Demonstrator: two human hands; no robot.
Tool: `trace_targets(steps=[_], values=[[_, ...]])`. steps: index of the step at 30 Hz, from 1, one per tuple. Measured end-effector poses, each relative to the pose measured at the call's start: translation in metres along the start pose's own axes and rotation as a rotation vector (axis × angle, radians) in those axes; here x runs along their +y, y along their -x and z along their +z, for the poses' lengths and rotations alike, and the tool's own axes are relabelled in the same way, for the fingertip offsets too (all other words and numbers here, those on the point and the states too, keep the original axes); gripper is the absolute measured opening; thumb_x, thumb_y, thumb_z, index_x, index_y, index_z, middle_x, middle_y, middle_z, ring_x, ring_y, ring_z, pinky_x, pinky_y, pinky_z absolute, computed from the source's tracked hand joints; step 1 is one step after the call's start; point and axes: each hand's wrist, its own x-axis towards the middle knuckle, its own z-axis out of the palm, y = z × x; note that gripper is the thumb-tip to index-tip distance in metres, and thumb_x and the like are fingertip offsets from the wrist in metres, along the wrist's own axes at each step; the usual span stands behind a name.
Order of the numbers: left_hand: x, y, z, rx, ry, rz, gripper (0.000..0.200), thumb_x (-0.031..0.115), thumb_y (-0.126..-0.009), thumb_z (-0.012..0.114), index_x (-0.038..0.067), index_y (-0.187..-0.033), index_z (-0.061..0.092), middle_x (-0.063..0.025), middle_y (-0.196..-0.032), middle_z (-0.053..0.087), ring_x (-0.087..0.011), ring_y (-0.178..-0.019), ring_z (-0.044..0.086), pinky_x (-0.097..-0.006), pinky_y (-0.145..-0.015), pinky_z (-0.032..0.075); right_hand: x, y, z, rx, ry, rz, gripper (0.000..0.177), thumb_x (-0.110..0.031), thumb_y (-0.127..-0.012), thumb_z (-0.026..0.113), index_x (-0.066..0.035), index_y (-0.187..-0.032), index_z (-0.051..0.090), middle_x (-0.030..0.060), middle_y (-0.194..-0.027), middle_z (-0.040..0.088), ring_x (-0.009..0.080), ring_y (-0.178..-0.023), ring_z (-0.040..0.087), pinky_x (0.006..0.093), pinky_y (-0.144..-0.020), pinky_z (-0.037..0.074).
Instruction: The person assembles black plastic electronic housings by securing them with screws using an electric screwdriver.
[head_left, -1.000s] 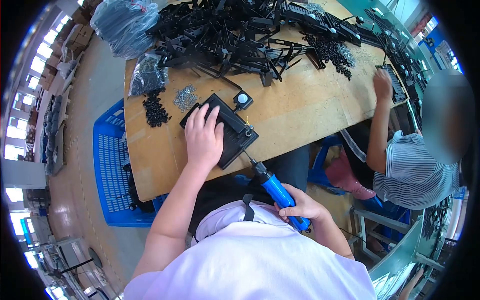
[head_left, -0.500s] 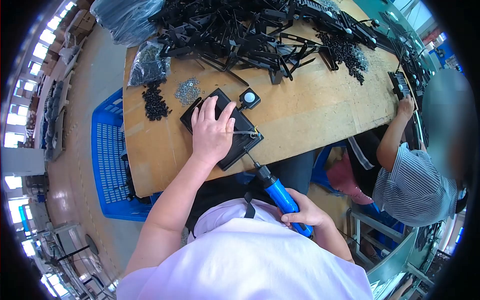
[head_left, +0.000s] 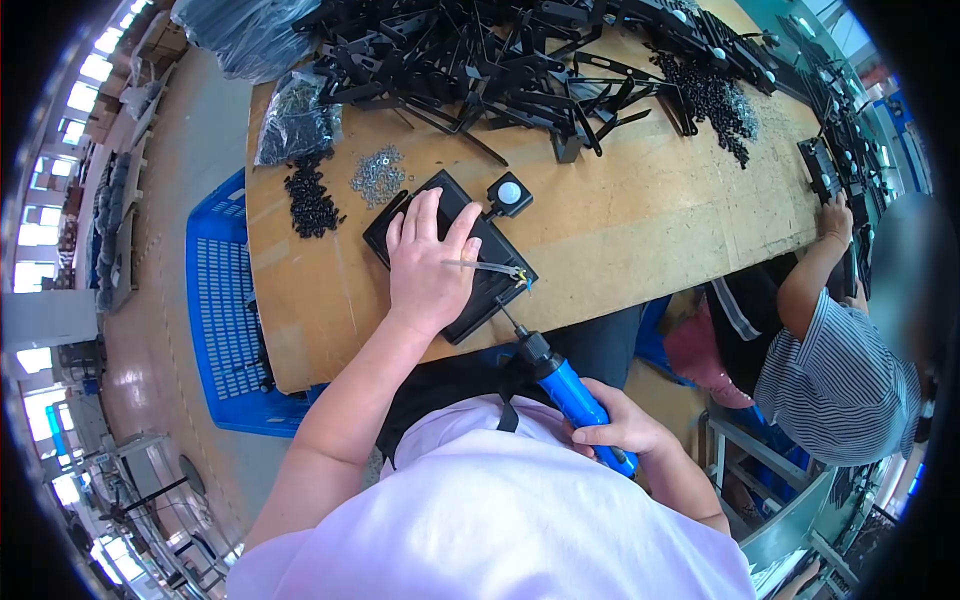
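Note:
My left hand (head_left: 430, 270) lies spread over a black rectangular housing (head_left: 495, 248) near the table's front edge, pressing on its face. A small black sensor with a white dome (head_left: 510, 193) is attached at the housing's upper right side. A grey cable with coloured wire ends (head_left: 520, 277) runs out over the right part of the housing. My right hand (head_left: 622, 422) is wrapped round the rear of a blue electric screwdriver (head_left: 572, 393). The screwdriver's bit points at the housing's lower right edge; whether it sits on a screw is too small to tell.
Black brackets (head_left: 480, 80) are heaped across the table's back. Black screws (head_left: 312, 200), washers (head_left: 378, 177) and a plastic bag (head_left: 293, 118) lie at left. A blue basket (head_left: 215, 330) stands beside the table (head_left: 640, 230). At right, a person's hand (head_left: 836, 218) touches a black part.
The view has shifted slightly. The cable's coloured ends now lie further over the housing's right edge. Both hands keep their grip, and the screwdriver still points at the housing's lower right edge.

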Motion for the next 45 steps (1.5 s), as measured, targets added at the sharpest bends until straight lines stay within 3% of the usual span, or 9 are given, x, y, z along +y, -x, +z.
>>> trace_targets(steps=[6,14,21,24,29,34,36,39,45], values=[[0.001,-0.002,0.001,-0.003,0.015,-0.006,0.043,0.017,-0.091,0.065,0.015,-0.134,0.062,-0.0237,-0.141,0.048,-0.0397,-0.133,0.047,-0.0539,-0.112,0.034,-0.006,-0.002,-0.007,-0.069,-0.016,0.034,0.065,-0.016,-0.087,0.080,0.000,-0.138,0.043,0.0081,-0.088,0.060,0.0158,-0.066,0.062,0.0303,-0.060,0.051],[-0.002,-0.001,0.003,0.024,0.043,-0.006,0.042,0.020,-0.089,0.069,0.018,-0.131,0.065,-0.0246,-0.141,0.051,-0.0392,-0.133,0.048,-0.0546,-0.111,0.034,-0.006,-0.003,-0.015,-0.150,-0.207,0.083,0.073,-0.027,-0.080,0.085,-0.003,-0.134,0.043,0.0078,-0.087,0.058,0.0163,-0.063,0.060,0.0299,-0.056,0.051],[-0.003,0.001,0.000,0.025,0.025,0.057,0.045,0.015,-0.092,0.061,0.014,-0.137,0.059,-0.0256,-0.142,0.047,-0.0422,-0.132,0.047,-0.0542,-0.111,0.034,0.008,-0.009,-0.016,-0.302,-0.472,0.071,0.075,-0.029,-0.079,0.086,-0.007,-0.135,0.043,0.0074,-0.087,0.056,0.0153,-0.062,0.057,0.0279,-0.053,0.048],[-0.005,0.002,0.005,0.077,0.009,0.066,0.045,0.022,-0.091,0.066,0.018,-0.135,0.060,-0.0240,-0.139,0.050,-0.0392,-0.133,0.047,-0.0531,-0.111,0.034,0.007,-0.004,-0.009,-0.261,-0.461,0.042,0.073,-0.026,-0.080,0.085,-0.006,-0.136,0.042,0.0065,-0.086,0.055,0.0156,-0.063,0.057,0.0280,-0.053,0.048],[-0.009,0.005,0.006,0.057,0.054,0.029,0.045,0.013,-0.091,0.061,0.015,-0.137,0.061,-0.0245,-0.143,0.049,-0.0414,-0.134,0.046,-0.0520,-0.114,0.034,-0.007,0.014,-0.004,0.019,0.325,-0.113,0.068,-0.021,-0.085,0.080,0.003,-0.137,0.043,0.0089,-0.093,0.061,0.0158,-0.070,0.062,0.0300,-0.062,0.052],[0.030,0.011,-0.022,-0.149,0.223,0.077,0.034,0.013,-0.084,0.066,0.008,-0.118,0.068,-0.0170,-0.136,0.057,-0.0380,-0.135,0.048,-0.0518,-0.112,0.039,0.018,0.042,-0.005,0.151,0.220,-0.168,0.068,-0.019,-0.081,0.083,-0.001,-0.133,0.043,0.0091,-0.092,0.059,0.0178,-0.071,0.064,0.0339,-0.060,0.054],[0.055,0.026,-0.009,0.056,0.285,0.067,0.025,0.021,-0.083,0.073,0.006,-0.102,0.069,-0.0150,-0.127,0.061,-0.0361,-0.133,0.049,-0.0557,-0.110,0.039,0.027,0.047,-0.003,0.185,0.111,-0.225,0.068,-0.019,-0.081,0.083,-0.002,-0.132,0.043,0.0096,-0.093,0.060,0.0186,-0.071,0.064,0.0345,-0.060,0.054],[0.059,0.044,-0.003,0.023,0.354,0.031,0.021,0.023,-0.085,0.076,0.004,-0.092,0.070,-0.0120,-0.122,0.063,-0.0334,-0.132,0.052,-0.0578,-0.112,0.036,0.036,0.053,-0.006,0.238,0.049,-0.276,0.068,-0.018,-0.080,0.084,-0.002,-0.130,0.042,0.0098,-0.092,0.061,0.0190,-0.070,0.064,0.0349,-0.059,0.055],[0.024,0.137,-0.056,0.108,0.352,0.074,0.015,0.015,-0.083,0.074,0.010,-0.097,0.075,-0.0084,-0.129,0.062,-0.0339,-0.131,0.052,-0.0551,-0.113,0.035,0.039,0.054,-0.010,0.313,0.035,-0.328,0.072,-0.023,-0.078,0.086,-0.003,-0.131,0.042,0.0095,-0.089,0.061,0.0193,-0.069,0.065,0.0354,-0.058,0.055]])
